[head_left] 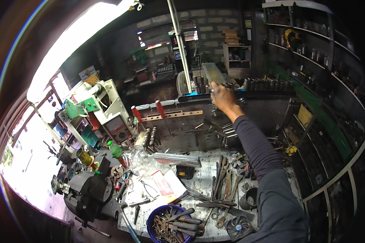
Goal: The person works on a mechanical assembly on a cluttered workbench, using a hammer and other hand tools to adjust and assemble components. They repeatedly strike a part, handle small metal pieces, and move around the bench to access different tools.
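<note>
My right arm stretches forward over the workbench [207, 178] to a raised ledge at its back. There my right hand [223, 98] has its fingers drawn together at the ledge's edge. What they hold, if anything, is too small to make out. Beside the hand, a row of dark metal sockets [267, 86] stands upright along the ledge. Just behind the fingers is a long flat greyish box [213, 73]. Below the hand, several wrenches [227, 130] hang on the dark back panel. My left hand is out of view.
A blue tub [150, 227] of tools sits at the bench's front edge, with a bench vise [87, 188] to its left. Several long wrenches [221, 178], a computer fan [238, 227] and a flat metal case [177, 159] lie on the bench. Shelves [308, 56] line the right wall.
</note>
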